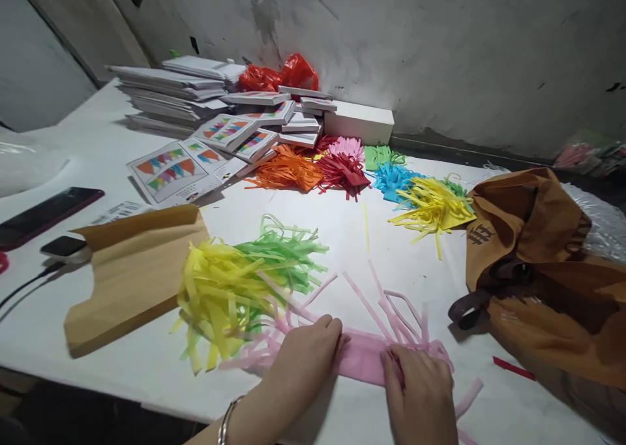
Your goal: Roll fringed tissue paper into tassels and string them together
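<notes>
The fingers of the left hand are curled tight on the pink fringe, while the thumb and fingers of the right hand pinch it farther right, so its plain band lies flat between the two grips on the worktop. Loose pink strands fan out beyond the fingers and to both sides of them. Just left of the left fingers, and partly touching those strands, a yellow fringe is heaped against a pale green fringe. Farther left of the fingers is a folded piece of brown card, with a small dark-faced device on a cable beside it and a dark phone beyond. Straight ahead of the fingers, well apart from them, sit bundles of cut fringe: orange, dark red, blue and, ahead and to the right, yellow. Behind these, farther from the fingers, are a white box, printed packs and a red plastic bag. Right of the right fingers lie a thin red strip and, past it, a crumpled brown bag.
</notes>
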Motion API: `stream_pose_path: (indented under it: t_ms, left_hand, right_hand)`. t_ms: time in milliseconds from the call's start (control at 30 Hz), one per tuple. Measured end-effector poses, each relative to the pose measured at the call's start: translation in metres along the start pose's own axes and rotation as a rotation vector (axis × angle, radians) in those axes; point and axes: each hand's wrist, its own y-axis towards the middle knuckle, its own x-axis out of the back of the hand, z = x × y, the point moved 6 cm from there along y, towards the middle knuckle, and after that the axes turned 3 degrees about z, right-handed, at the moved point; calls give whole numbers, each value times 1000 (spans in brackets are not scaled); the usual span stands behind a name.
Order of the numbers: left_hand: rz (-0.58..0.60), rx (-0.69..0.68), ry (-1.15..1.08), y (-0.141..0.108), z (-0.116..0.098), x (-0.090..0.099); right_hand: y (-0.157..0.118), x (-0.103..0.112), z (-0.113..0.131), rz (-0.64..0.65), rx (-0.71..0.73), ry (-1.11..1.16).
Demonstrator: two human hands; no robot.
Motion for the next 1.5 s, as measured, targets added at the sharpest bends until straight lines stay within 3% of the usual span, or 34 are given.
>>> stream_pose_path:
  t_ms: [200, 333, 433, 500, 600, 667, 733, 900, 1033, 1167, 1267, 1367, 1500]
  left_hand:
    - [20, 33, 8, 8, -4, 2]
    - [12, 29, -28, 11, -3, 5]
    - [-19, 29, -53, 7, -1, 10]
    - [-137, -58, -92, -1, -4, 17]
    - [-365, -357, -105, -22, -17, 23]
    - [-431, -503, -78, -35, -22, 17]
    - [-445, -541, -76, -41, -20, 8]
    - [-453, -535, -224, -45, -5, -1]
    - [-470, -373, -244, -40, 5, 3]
    - [-323, -139, -21, -25, 3, 6]
    - [-231, -67, 71, -15, 0, 7]
    - [-210, -68, 82, -12, -2, 7]
    - [-240, -71, 65, -15, 1, 8]
  right_hand:
    - [3, 15, 12, -193, 143, -213]
    - [-2, 12, 35, -95, 396, 31]
    - [-7, 3, 42, -41, 465, 72]
    - [-7, 4, 41, -76, 431, 90]
    - [-3, 10, 38, -41, 355, 159]
    - [-4, 12, 40, 48, 368, 198]
    - [-6, 14, 42, 85, 380, 183]
    - [-13, 11, 32, 72, 255, 149]
    - [-10, 5, 21, 100, 135, 90]
    - [0, -2, 15, 197, 82, -143]
    - [7, 2, 14, 143, 70, -220]
    - [9, 12, 20, 21, 122, -129]
    - [2, 10, 39, 53, 313, 98]
